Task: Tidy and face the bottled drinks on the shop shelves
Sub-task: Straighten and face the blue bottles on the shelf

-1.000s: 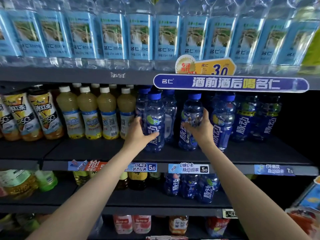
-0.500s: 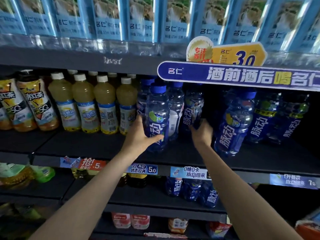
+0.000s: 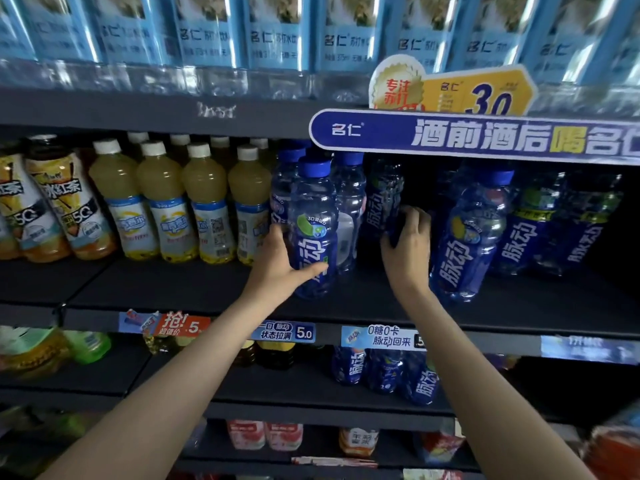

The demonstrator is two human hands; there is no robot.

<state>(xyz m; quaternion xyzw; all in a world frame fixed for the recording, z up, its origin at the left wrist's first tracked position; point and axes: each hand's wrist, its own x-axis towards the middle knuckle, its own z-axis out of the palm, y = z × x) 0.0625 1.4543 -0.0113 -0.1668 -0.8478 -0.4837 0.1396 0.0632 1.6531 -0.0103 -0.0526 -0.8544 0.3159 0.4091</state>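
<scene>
On the middle shelf [image 3: 207,292] stand blue sports-drink bottles with blue caps. My left hand [image 3: 282,268] grips the lower part of the front blue bottle [image 3: 313,216], thumb across its label. My right hand [image 3: 408,249] is curled round the base of another blue bottle [image 3: 382,199], which stands deeper in the shelf, behind and right of the first. A further blue bottle [image 3: 471,237] leans at the right of my right hand, close to the shelf front.
Yellow juice bottles [image 3: 162,202] with white caps and iced-tea bottles [image 3: 65,206] fill the shelf's left. Light-blue water bottles [image 3: 277,32] line the top shelf, with a promo sign [image 3: 485,136] hanging below it. More blue bottles [image 3: 384,372] stand on the lower shelf behind price tags [image 3: 287,330].
My right hand has pushed its blue bottle back, deeper into the shelf. The left hand keeps its hold on the front bottle. The view has moved closer and to the left.
</scene>
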